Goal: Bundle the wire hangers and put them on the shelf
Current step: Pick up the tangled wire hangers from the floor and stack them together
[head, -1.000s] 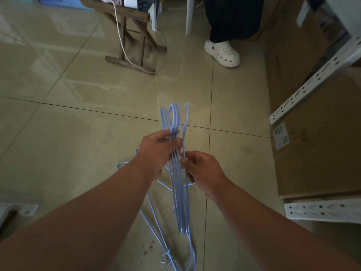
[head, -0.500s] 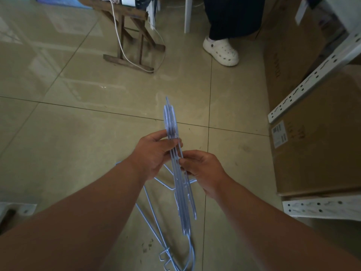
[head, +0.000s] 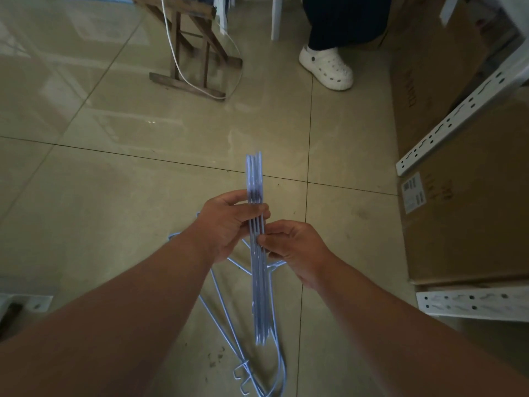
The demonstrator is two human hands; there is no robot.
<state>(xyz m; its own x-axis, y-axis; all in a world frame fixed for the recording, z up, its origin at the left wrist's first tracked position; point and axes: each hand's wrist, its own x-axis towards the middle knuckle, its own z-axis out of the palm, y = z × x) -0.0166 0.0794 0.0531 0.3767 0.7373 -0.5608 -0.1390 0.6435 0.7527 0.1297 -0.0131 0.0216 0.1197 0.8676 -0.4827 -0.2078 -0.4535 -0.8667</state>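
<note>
A tight stack of several light blue wire hangers (head: 259,282) is held edge-on above the floor, running from the tile seam down toward me. My left hand (head: 229,222) grips the stack near its upper part, fingers wrapped across the wires. My right hand (head: 292,247) pinches the same stack just below, thumb and fingers closed on the wires. More blue wire hangers (head: 229,325) lie loose on the tiled floor under my hands, their hooks near the bottom edge. The white metal shelf frame (head: 469,303) stands at the right.
Large cardboard boxes (head: 469,213) fill the shelf at the right. A wooden stand (head: 197,53) with a white cable sits at the top. Another person's leg and white clog (head: 326,67) are beside it. A small white bracket (head: 25,302) lies at the left edge.
The hanger stack has been squeezed tighter, its hooks now lined up edge-on. Both hands stay on it, with the right hand slightly closer to the left.
</note>
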